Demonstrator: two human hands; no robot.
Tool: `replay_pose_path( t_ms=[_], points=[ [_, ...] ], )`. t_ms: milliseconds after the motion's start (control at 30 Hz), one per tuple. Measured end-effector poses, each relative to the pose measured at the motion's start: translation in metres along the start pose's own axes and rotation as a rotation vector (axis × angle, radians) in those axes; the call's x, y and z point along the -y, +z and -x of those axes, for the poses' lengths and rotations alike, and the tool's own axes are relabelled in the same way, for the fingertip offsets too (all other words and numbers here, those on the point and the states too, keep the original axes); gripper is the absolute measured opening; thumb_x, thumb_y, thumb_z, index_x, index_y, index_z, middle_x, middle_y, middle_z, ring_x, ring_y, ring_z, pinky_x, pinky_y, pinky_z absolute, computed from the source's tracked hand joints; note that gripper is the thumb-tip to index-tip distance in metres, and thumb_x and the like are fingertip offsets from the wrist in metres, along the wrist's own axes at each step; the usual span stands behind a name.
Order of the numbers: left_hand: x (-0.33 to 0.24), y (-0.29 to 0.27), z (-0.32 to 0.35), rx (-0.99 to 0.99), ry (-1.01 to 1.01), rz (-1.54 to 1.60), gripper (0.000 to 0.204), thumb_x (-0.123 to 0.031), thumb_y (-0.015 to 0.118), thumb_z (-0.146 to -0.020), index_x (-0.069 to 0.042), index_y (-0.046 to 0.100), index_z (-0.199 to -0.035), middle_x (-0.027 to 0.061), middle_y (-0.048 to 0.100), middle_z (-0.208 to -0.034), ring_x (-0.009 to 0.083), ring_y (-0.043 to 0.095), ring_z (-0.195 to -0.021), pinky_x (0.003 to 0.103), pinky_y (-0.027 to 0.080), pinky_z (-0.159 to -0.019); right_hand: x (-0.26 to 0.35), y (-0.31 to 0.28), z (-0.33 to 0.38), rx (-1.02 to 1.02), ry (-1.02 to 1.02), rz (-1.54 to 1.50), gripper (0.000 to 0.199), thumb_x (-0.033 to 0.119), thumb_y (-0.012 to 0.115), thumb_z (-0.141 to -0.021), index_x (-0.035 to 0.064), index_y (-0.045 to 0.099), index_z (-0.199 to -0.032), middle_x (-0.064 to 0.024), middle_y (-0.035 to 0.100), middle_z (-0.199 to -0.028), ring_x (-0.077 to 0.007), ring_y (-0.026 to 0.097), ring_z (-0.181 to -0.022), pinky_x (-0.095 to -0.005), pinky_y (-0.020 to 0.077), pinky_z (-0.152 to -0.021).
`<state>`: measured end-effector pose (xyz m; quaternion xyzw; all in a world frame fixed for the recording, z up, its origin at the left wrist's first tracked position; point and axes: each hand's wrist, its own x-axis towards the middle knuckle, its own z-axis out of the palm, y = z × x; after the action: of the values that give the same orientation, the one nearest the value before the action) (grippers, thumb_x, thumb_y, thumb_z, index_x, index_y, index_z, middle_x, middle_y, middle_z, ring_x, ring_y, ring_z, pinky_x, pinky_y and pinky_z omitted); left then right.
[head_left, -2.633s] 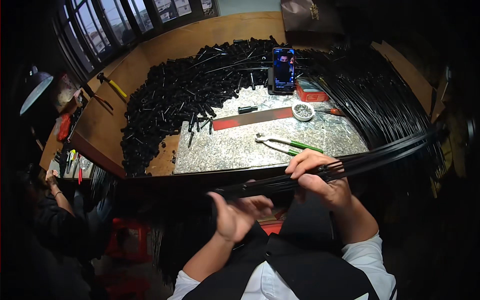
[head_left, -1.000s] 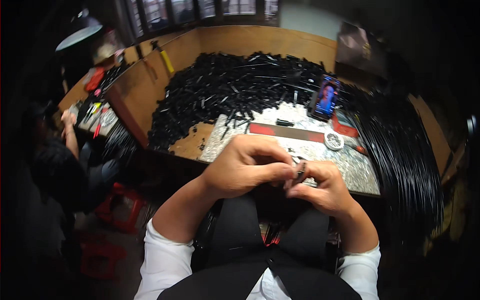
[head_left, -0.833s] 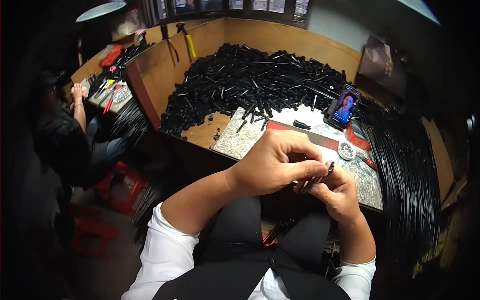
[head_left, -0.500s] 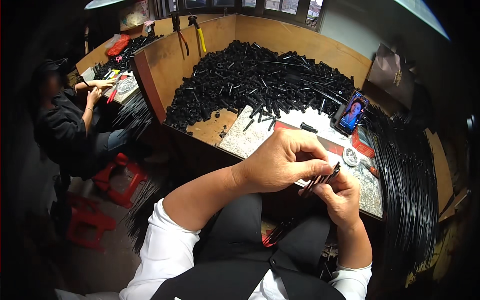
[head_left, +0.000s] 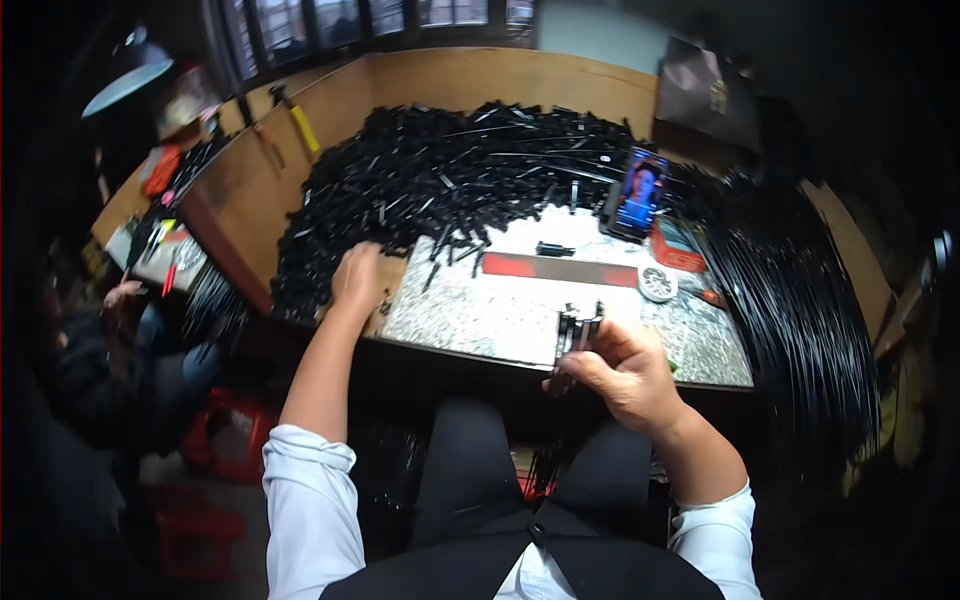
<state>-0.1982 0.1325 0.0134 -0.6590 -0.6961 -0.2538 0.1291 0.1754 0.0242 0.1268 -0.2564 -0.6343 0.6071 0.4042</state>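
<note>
The right hand [head_left: 632, 378] has its grip clamped on a small bundle of slim black rods [head_left: 576, 332], thumb across them and tips pointing up, just at the near edge of the speckled grey surface [head_left: 450, 318]. Over on the left, the left hand [head_left: 358, 280] reaches to the near left edge of a wide heap of short black tubular pieces [head_left: 430, 165]; its fingers are bent away from me, so I can't tell whether that grip is together or apart, or on anything. Between the hands, farther back, lies a flat grey bar with red ends [head_left: 560, 270], one short black cylinder [head_left: 556, 249] just beyond it. At its right end sits a round white bowl of small shiny bits [head_left: 657, 284]. Behind that, a lit phone [head_left: 641, 192] leans upright near a red box [head_left: 678, 252], and long black strands [head_left: 800, 310] spill over the right side.
</note>
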Motion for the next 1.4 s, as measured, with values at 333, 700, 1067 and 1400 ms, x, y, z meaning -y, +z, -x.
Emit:
replay_pose_path(
  t_ms=[333,700,1067,1400],
  points=[
    [0.016,0.027,-0.004,0.121,-0.041,-0.152,0.019,-0.005,0.051,-0.083,-0.002,0.062,-0.098,0.0170,0.061,-0.099,0.0353,0.058,-0.095,0.043,0.048,-0.081,-0.005,-0.015,0.001,0.071,-0.039,-0.005,0.009,0.004,0.060,-0.090,-0.0005,0.054,-0.096,-0.0076,0.064,-0.085,-0.0136,0.065,-0.077,-0.0272,0.0534,-0.071],
    [-0.144,-0.083,0.011,0.109,-0.113,1.576,0.022,0.001,0.061,-0.086,0.001,0.061,-0.108,0.0060,0.063,-0.097,0.0118,0.062,-0.086,0.025,0.050,-0.080,0.000,-0.010,0.005,0.098,-0.053,0.006,0.010,0.002,0.058,-0.090,-0.0015,0.054,-0.099,-0.0063,0.063,-0.086,-0.0120,0.064,-0.077,-0.0260,0.0530,-0.071],
    [-0.202,-0.126,0.049,0.267,0.107,1.850,0.023,0.005,0.061,-0.086,0.000,0.059,-0.109,0.0092,0.064,-0.105,0.0138,0.061,-0.098,0.027,0.051,-0.089,0.000,-0.004,0.011,0.066,-0.088,-0.062,0.010,0.008,0.060,-0.091,-0.0002,0.054,-0.091,-0.0043,0.062,-0.074,-0.0074,0.059,-0.067,-0.0226,0.0480,-0.061],
    [-0.212,-0.136,0.055,0.325,0.117,1.885,0.027,0.004,0.059,-0.087,0.000,0.057,-0.113,0.0100,0.062,-0.109,0.0139,0.060,-0.099,0.028,0.049,-0.090,0.000,-0.012,0.011,0.124,-0.049,-0.039,0.010,0.004,0.058,-0.091,-0.0008,0.055,-0.099,-0.0064,0.064,-0.086,-0.0123,0.064,-0.078,-0.0258,0.0517,-0.071]
  ],
)
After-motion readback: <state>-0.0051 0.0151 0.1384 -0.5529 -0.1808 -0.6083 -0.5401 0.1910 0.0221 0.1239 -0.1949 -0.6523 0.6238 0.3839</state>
